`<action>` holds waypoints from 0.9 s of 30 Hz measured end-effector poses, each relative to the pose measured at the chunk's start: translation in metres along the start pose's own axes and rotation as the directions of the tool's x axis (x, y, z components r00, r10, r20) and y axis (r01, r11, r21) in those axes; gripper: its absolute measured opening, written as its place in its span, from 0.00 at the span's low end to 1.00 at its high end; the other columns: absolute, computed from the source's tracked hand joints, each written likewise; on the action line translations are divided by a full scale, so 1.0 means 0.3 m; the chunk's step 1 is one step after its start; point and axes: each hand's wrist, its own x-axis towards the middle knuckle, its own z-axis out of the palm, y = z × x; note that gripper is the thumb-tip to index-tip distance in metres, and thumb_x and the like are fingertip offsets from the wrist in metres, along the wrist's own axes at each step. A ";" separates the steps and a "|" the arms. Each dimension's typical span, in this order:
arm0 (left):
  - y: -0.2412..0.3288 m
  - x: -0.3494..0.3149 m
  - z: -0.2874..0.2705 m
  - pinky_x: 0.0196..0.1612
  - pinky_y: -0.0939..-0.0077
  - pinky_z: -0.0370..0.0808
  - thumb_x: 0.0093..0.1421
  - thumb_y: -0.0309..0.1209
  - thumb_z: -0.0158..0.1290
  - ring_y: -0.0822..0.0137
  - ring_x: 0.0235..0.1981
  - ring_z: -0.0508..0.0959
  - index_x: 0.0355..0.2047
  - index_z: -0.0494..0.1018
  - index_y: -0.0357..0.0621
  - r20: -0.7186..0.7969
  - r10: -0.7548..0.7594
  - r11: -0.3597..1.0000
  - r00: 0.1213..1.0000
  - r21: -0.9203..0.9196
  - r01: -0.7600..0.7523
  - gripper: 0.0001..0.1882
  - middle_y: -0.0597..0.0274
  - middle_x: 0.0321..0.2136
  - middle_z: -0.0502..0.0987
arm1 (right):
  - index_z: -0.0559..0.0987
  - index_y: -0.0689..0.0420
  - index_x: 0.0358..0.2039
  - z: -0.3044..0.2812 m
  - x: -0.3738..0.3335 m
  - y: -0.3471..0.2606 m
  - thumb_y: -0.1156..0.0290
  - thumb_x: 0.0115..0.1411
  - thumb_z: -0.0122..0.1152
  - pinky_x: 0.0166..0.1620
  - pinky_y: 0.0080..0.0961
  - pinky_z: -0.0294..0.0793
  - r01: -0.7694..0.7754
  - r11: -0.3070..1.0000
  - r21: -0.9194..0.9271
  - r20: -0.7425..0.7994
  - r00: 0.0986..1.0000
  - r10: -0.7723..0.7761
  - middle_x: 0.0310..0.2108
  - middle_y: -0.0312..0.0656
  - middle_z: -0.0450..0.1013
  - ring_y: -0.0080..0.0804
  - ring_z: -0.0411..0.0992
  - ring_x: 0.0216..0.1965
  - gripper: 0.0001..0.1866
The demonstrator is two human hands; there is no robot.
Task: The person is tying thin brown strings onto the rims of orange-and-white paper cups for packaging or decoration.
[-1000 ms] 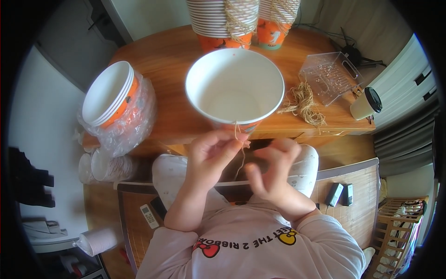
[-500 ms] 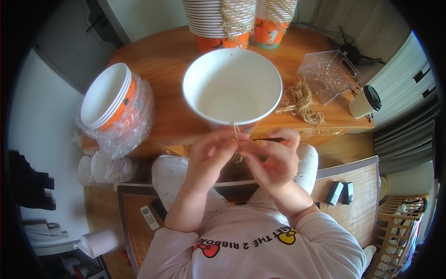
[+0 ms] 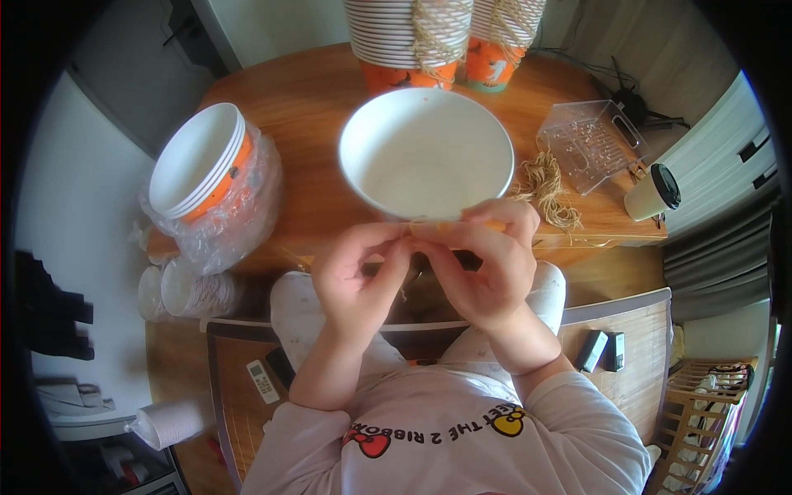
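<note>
A large white paper bucket (image 3: 425,148) stands open-topped at the front of the wooden table. Just at its near rim my left hand (image 3: 359,276) and my right hand (image 3: 487,264) meet, thumbs and forefingers pinched tip to tip. Between them is thin natural twine, mostly covered by the fingers; a short end of the twine (image 3: 403,291) dangles below. Whether it is knotted I cannot tell. Right of the bucket lies a loose hank of the same twine (image 3: 549,194).
Tall stacks of orange-and-white buckets (image 3: 412,37) wound with twine stand behind. Left, several nested buckets (image 3: 194,161) sit in a clear plastic bag (image 3: 247,223). Right are a clear plastic box (image 3: 586,144) and a lidded cup (image 3: 652,194). A remote control (image 3: 263,381) lies below left.
My fingertips have come closer together and up against the near rim, covering the twine strand that showed there before. The whole view has shifted slightly, so the table things appear further right.
</note>
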 end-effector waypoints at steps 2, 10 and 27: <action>0.015 0.005 -0.004 0.36 0.82 0.78 0.57 0.16 0.59 0.73 0.34 0.81 0.37 0.77 0.33 -0.043 0.097 0.959 0.994 0.272 -0.082 0.07 0.58 0.31 0.81 | 0.82 0.47 0.37 0.000 0.013 -0.004 0.70 0.41 0.77 0.42 0.26 0.56 0.026 1.000 -0.017 0.015 1.000 -0.026 0.34 0.20 0.77 0.24 0.69 0.38 0.20; 0.020 0.032 -0.025 0.31 0.72 0.73 0.47 0.17 0.62 0.61 0.27 0.78 0.32 0.78 0.40 0.067 0.397 0.742 0.915 0.564 -0.363 0.11 0.59 0.27 0.80 | 0.83 0.46 0.38 0.008 0.048 -0.016 0.69 0.42 0.76 0.43 0.26 0.56 0.070 0.997 -0.012 0.076 0.995 -0.069 0.34 0.21 0.77 0.24 0.69 0.38 0.19; 0.025 0.025 -0.010 0.34 0.74 0.74 0.50 0.18 0.62 0.62 0.30 0.81 0.32 0.77 0.38 -0.063 0.216 0.880 0.974 0.445 -0.166 0.09 0.58 0.28 0.81 | 0.76 0.48 0.49 0.023 0.017 -0.009 0.71 0.47 0.73 0.50 0.33 0.58 0.133 0.989 -0.057 0.063 0.990 -0.130 0.42 0.23 0.79 0.30 0.73 0.46 0.27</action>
